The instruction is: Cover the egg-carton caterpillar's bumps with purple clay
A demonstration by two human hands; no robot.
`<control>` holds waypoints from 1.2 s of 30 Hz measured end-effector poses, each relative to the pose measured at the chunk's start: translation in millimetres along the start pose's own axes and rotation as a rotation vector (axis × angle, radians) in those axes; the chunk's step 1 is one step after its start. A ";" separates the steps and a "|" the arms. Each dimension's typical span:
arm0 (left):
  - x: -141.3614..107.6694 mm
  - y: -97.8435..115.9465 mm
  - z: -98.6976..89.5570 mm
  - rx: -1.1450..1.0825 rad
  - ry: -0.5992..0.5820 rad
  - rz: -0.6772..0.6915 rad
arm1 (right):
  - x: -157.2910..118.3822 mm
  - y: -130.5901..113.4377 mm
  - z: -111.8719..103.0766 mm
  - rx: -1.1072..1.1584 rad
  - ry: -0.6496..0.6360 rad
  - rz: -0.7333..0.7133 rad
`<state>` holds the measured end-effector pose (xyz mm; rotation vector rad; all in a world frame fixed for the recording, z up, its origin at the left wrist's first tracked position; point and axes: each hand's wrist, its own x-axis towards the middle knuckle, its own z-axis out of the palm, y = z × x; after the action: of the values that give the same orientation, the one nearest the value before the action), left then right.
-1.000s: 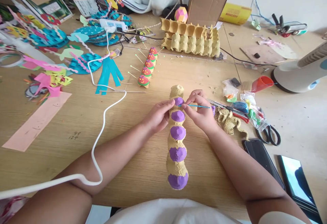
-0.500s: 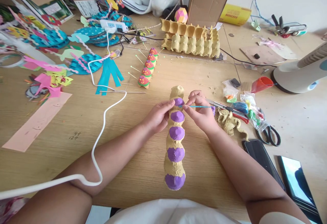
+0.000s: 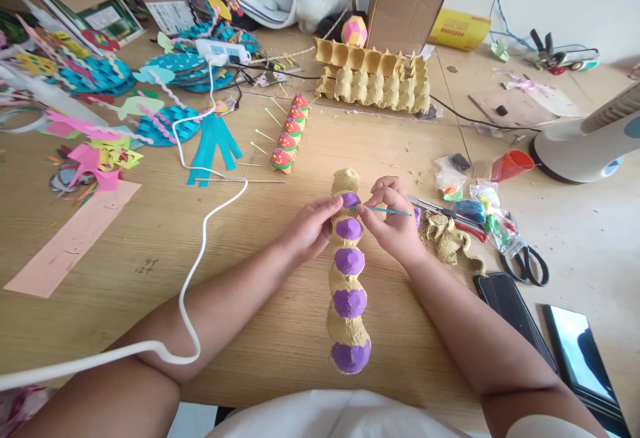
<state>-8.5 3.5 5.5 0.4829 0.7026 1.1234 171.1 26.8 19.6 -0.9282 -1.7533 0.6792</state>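
A strip of egg carton [image 3: 347, 323] lies lengthwise before me, its bumps capped in purple, clay-like material [image 3: 350, 262]; the farthest bump is bare. Near that far end, my left hand [image 3: 316, 223] grips the strip from the left, thumb against the second bump's purple cap. My right hand [image 3: 393, 219] pinches a thin blue stick tool [image 3: 395, 211], its inner end at the right edge of that same cap. The tool's tip is hidden by fingers. A bit of purple material [image 3: 418, 217] shows just behind my right hand.
Beyond stands a smaller painted carton strip [image 3: 290, 133] with pins beside it. Egg cartons [image 3: 380, 85] sit at the back. Rightward are torn carton scraps [image 3: 444, 237], a cutter, scissors [image 3: 526, 266] and phones [image 3: 513, 311]. A white cable [image 3: 204, 238] crosses my left forearm.
The near end of the carton strip has swung slightly right. The outer end of the blue tool has dipped a little, while both hands stay nearly in place.
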 end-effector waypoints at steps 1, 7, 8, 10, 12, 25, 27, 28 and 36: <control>-0.1 0.2 0.5 0.003 0.001 -0.003 | -0.1 -0.3 0.2 -0.010 0.002 0.003; -0.1 -0.2 0.2 0.023 0.006 0.009 | -0.5 -1.2 -0.5 0.010 -0.018 0.019; -0.1 -0.2 -0.1 0.030 0.003 0.011 | -0.7 -0.9 -1.0 0.028 -0.027 0.016; -0.2 -0.1 -0.4 0.038 -0.001 0.011 | -1.1 0.1 -2.1 0.066 -0.033 0.012; -0.5 0.2 -0.2 0.038 0.003 0.006 | -1.2 1.3 -2.9 0.085 -0.026 0.017; -0.4 -1.5 -1.4 0.037 -0.001 0.016 | -1.6 2.6 -2.4 0.058 -0.030 0.026; -0.4 -1.4 -1.7 0.033 -0.008 0.014 | -1.4 2.3 -2.3 0.054 -0.028 0.021; -0.4 -1.2 -1.7 0.033 -0.009 0.010 | -1.2 2.1 -2.2 0.048 -0.028 0.024; -1.5 1.2 -0.9 0.023 -0.019 0.009 | -0.2 -1.2 -0.9 0.014 -0.009 -0.003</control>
<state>-10.4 2.5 6.0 0.5158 0.6976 1.1189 171.6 26.0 20.7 -0.9145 -1.7550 0.6937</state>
